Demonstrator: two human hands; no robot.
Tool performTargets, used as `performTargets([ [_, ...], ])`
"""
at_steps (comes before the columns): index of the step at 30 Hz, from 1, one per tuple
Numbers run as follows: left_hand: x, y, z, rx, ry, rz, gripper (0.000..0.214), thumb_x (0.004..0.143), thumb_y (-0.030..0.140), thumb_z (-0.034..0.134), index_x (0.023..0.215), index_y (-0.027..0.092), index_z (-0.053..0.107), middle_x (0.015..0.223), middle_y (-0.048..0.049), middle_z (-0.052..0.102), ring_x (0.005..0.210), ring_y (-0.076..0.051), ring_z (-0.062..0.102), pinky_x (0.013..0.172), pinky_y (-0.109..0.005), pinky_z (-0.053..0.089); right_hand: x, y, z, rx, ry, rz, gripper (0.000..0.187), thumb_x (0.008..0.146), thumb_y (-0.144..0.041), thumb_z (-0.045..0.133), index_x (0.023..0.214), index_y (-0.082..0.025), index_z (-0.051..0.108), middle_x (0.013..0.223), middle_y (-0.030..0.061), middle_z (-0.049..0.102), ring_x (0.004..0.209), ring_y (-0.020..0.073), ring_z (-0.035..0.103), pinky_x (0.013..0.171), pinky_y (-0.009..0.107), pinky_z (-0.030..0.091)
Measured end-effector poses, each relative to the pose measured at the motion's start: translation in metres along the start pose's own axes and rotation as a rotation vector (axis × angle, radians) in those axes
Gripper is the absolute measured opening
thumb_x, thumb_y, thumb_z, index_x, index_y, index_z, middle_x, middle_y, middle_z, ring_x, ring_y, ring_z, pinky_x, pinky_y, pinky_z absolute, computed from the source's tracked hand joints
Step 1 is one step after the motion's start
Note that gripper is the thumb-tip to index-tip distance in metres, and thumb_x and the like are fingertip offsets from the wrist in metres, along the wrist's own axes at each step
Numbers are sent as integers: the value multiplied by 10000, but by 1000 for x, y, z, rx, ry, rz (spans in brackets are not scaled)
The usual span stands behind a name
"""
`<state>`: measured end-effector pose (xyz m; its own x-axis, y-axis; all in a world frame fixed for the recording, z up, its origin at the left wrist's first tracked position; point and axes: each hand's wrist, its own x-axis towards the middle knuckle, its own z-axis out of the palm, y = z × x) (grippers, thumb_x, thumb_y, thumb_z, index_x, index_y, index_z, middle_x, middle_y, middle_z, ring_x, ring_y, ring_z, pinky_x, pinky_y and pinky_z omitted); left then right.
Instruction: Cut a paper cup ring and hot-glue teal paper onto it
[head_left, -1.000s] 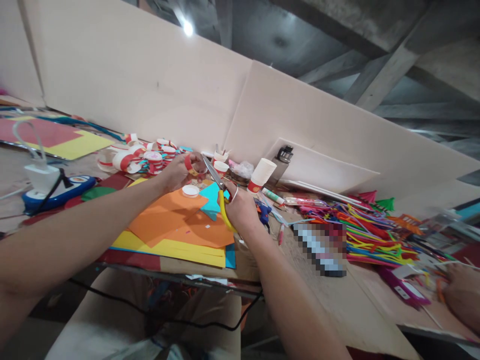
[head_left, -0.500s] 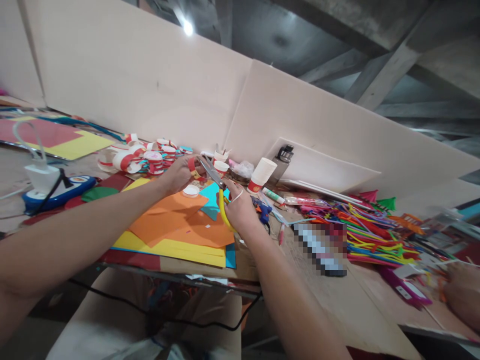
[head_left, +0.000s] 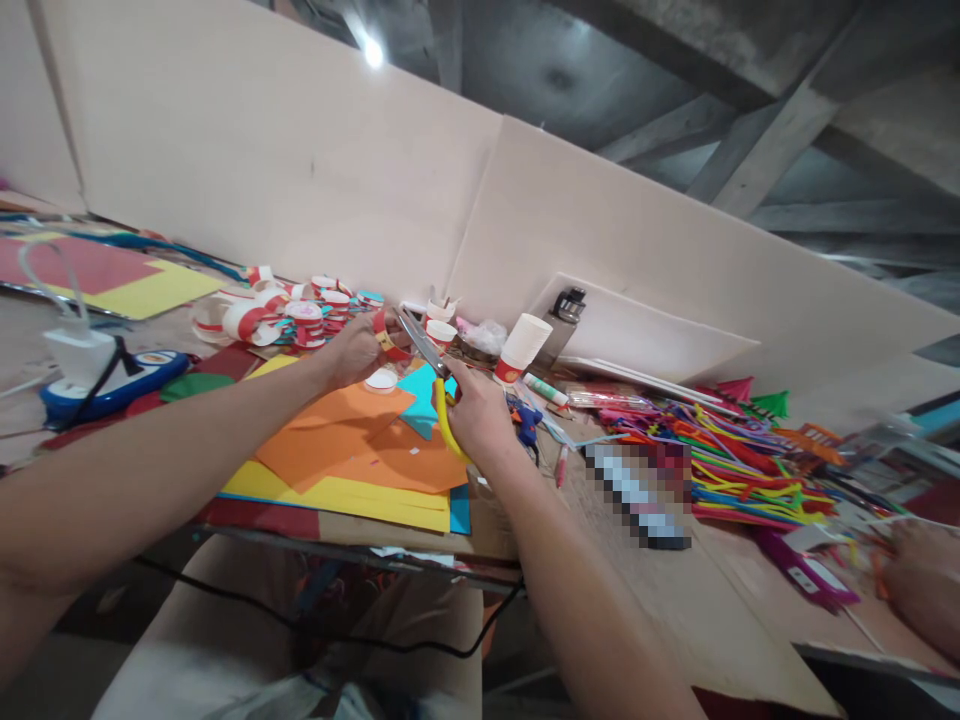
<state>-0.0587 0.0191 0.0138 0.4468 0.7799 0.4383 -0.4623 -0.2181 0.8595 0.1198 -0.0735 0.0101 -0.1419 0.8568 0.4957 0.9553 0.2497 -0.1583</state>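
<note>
Left hand (head_left: 360, 350) and right hand (head_left: 481, 412): bare. Left forearm (head_left: 187, 440) and right forearm (head_left: 577, 580), adjoining each hand: uncovered, tapering toward the wrist. Trousers (head_left: 191, 625), below both hands: pale beige, creased fabric.

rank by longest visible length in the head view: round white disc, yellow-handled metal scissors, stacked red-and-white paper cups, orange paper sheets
1. Orange sheets
2. Scissors, though partly hidden
3. Cup stack
4. White disc

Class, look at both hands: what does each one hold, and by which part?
The right hand holds scissors by the yellow handle; the left hand holds a curved red strip, exact grip spot unclear.
</note>
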Motion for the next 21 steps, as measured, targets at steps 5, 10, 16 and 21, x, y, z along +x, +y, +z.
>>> performTargets([
  [5,0,-1,-6,-14,-110,31,328,740,355,780,645,127,564,586,9,516,515,-82,510,463,-193,424,1,2,1,-9,6,-7,423,894,-269,509,1311,-233,570,1065,99,703,963,240,653,848,326,479],
  [10,-2,4,-4,-10,-116,10,335,724,366,796,642,114,591,574,6,518,504,-73,511,430,-172,398,1,2,1,-4,5,-14,429,895,-275,510,1318,-230,565,1140,109,692,1051,248,644,905,338,474],
  [16,-2,6,-5,-14,-128,-27,341,719,369,796,625,119,584,562,2,529,469,-70,506,421,-180,396,1,1,0,6,11,-19,414,880,-251,519,1287,-225,587,1120,101,706,1048,248,650,893,330,477],
  [21,-4,9,-4,6,-89,-17,310,728,331,778,617,121,580,585,-5,539,461,-69,499,419,-193,385,0,2,1,4,12,-23,414,869,-242,519,1277,-234,591,1048,85,728,959,240,671,821,308,481],
])
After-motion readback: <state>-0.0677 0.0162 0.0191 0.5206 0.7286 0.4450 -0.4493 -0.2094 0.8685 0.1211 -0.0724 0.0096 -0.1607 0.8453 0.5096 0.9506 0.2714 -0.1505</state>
